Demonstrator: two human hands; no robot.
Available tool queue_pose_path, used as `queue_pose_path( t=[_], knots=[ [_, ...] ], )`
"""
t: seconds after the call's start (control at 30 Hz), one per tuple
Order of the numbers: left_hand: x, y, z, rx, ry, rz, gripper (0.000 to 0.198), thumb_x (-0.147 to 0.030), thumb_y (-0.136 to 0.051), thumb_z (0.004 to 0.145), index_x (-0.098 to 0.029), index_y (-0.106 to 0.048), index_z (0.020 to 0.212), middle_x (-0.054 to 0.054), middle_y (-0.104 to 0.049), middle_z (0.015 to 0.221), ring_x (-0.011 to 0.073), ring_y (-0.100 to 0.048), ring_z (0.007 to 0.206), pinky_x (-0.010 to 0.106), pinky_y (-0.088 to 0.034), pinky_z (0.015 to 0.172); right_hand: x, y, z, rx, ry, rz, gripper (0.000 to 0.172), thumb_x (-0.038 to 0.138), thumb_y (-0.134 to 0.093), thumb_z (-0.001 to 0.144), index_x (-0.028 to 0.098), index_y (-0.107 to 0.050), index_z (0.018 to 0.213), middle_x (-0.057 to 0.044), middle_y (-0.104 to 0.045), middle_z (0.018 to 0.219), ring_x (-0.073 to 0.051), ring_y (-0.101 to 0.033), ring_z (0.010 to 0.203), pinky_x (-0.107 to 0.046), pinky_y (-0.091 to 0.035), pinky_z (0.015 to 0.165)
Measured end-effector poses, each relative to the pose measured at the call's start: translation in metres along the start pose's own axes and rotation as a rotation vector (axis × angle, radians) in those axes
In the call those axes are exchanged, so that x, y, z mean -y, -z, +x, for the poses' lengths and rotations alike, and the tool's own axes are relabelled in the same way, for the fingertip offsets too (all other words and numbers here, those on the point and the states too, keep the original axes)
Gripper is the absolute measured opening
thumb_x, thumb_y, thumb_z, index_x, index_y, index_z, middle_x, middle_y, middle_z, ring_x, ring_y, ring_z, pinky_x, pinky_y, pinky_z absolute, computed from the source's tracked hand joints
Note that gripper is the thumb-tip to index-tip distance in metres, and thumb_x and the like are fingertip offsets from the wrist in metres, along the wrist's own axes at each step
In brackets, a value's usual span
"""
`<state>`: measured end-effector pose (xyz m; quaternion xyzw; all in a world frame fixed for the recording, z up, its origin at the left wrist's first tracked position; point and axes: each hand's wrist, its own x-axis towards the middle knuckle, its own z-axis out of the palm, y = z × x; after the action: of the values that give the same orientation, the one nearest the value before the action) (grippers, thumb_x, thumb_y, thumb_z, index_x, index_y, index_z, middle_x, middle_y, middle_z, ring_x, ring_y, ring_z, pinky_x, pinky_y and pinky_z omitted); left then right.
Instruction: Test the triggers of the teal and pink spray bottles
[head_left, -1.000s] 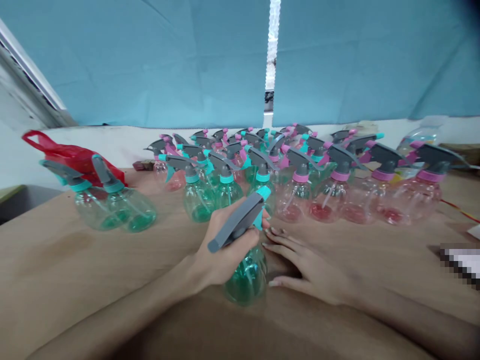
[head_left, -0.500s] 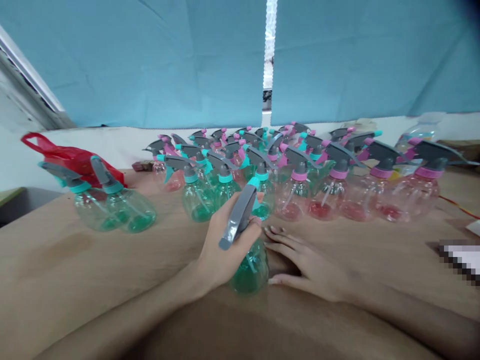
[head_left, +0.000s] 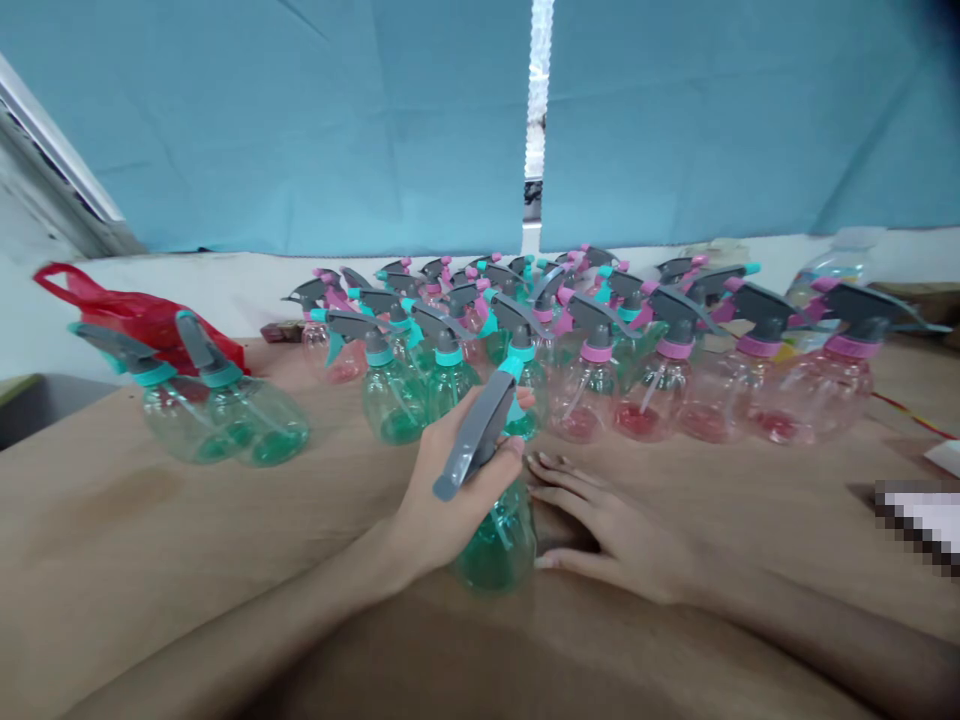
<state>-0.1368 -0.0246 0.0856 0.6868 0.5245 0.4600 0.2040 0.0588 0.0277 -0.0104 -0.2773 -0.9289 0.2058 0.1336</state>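
Note:
My left hand (head_left: 450,490) is wrapped around the neck of a green see-through spray bottle (head_left: 496,550), under its grey spray head with a turquoise nozzle. The bottle stands upright on the table in front of me, its nozzle pointing away. The hand hides its collar and part of the trigger. My right hand (head_left: 615,525) lies on the tabletop just right of the bottle, fingers stretched out and holding nothing. Beyond both hands runs a row of spray bottles, among them a green one (head_left: 397,405) and a pink one (head_left: 637,405).
Two more green spray bottles (head_left: 259,425) stand at the left, before a red plastic bag (head_left: 150,310). Several green and pink bottles fill the back of the wooden table (head_left: 97,560). A large clear bottle (head_left: 844,265) is at the back right, and a blurred-out flat object (head_left: 922,515) at the right edge.
The view has shifted very slightly. My left hand keeps its grip on the spray bottle, and my right hand rests in the same place.

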Motion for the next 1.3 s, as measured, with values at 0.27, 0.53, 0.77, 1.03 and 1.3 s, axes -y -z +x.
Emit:
queue_pose_path(
  t=[0.27, 0.53, 0.77, 1.03, 1.3],
  knots=[
    [0.0015, -0.0006, -0.0004, 0.018, 0.007, 0.002, 0.032, -0.026, -0.050, 0.083, -0.027, -0.058, 0.114, 0.000, -0.060, 0.082, 0.0163, -0.054, 0.069, 0.029, -0.049, 0.065, -0.0014, -0.0006, -0.0005, -0.015, 0.009, 0.027, 0.069, 0.061, -0.049, 0.084, 0.020, -0.042, 0.139, -0.007, -0.028, 0.152, -0.027, -0.024, 0.140, -0.048, -0.025, 0.113],
    [0.0019, -0.0003, 0.0001, 0.005, 0.013, 0.020, 0.030, -0.028, -0.050, 0.083, -0.026, -0.059, 0.111, 0.000, -0.059, 0.079, 0.0166, -0.053, 0.066, 0.028, -0.048, 0.062, -0.0024, -0.0020, -0.0008, -0.033, 0.014, 0.040, 0.068, 0.061, -0.050, 0.083, 0.022, -0.042, 0.139, -0.006, -0.030, 0.151, -0.028, -0.024, 0.139, -0.049, -0.026, 0.112],
    [0.0021, -0.0008, 0.0003, 0.001, -0.012, 0.003, 0.030, -0.026, -0.050, 0.082, -0.025, -0.059, 0.111, -0.002, -0.054, 0.073, 0.0151, -0.049, 0.062, 0.027, -0.047, 0.060, -0.0016, -0.0010, -0.0003, -0.008, 0.004, 0.025, 0.071, 0.062, -0.049, 0.083, 0.020, -0.041, 0.140, -0.007, -0.028, 0.152, -0.027, -0.024, 0.140, -0.048, -0.025, 0.113],
    [0.0027, -0.0005, -0.0008, 0.012, 0.012, 0.011, 0.032, -0.027, -0.050, 0.084, -0.026, -0.058, 0.115, -0.001, -0.058, 0.078, 0.0164, -0.054, 0.067, 0.028, -0.048, 0.063, -0.0034, -0.0026, -0.0006, -0.035, 0.017, 0.043, 0.069, 0.060, -0.050, 0.083, 0.023, -0.040, 0.140, -0.006, -0.030, 0.151, -0.028, -0.025, 0.139, -0.050, -0.026, 0.112],
    [0.0036, -0.0013, 0.0001, -0.005, -0.005, 0.018, 0.032, -0.025, -0.050, 0.083, -0.026, -0.059, 0.114, -0.001, -0.057, 0.076, 0.0156, -0.053, 0.065, 0.028, -0.048, 0.063, -0.0013, -0.0006, 0.0000, -0.006, 0.006, 0.017, 0.071, 0.062, -0.047, 0.084, 0.020, -0.039, 0.140, -0.007, -0.029, 0.151, -0.026, -0.024, 0.140, -0.048, -0.025, 0.113]
  ],
)
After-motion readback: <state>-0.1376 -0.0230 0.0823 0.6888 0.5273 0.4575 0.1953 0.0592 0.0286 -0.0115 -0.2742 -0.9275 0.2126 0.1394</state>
